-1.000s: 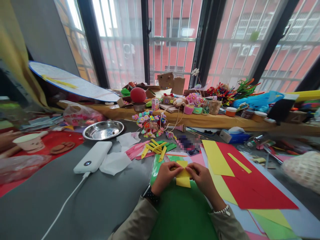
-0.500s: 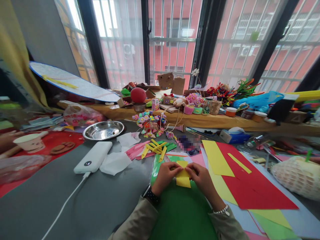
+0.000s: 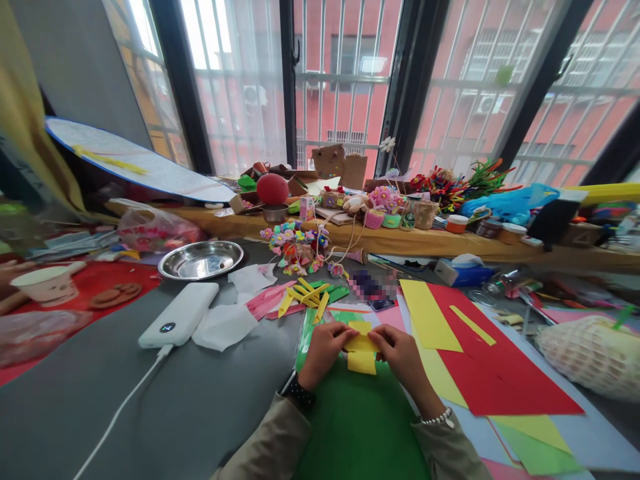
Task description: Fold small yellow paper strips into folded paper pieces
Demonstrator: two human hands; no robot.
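Observation:
Between both hands is a piece of yellow paper (image 3: 362,341), held above a green mat (image 3: 367,427). My left hand (image 3: 326,347) pinches its left edge with thumb and forefinger. On the opposite edge, my right hand (image 3: 397,348) has a similar pinch. A second yellow square (image 3: 361,363) shows just below the fingers; whether it joins the held paper I cannot tell. Folded yellow paper strips (image 3: 306,293) lie beyond my left hand, on pink and green pieces. To the right rest a yellow sheet (image 3: 430,317) and a red sheet (image 3: 505,373) with a thin yellow strip (image 3: 473,325).
A white power bank (image 3: 180,317) with a cable lies left, near a steel plate (image 3: 201,260) and white tissue (image 3: 225,327). Craft flowers (image 3: 296,247) stand at the back. A netted white fruit (image 3: 587,353) sits far right. Another person's hand (image 3: 9,277) shows at far left.
My hands have parted slightly, and more of the held yellow paper shows between them. The whole view has shifted a little, so things appear further left.

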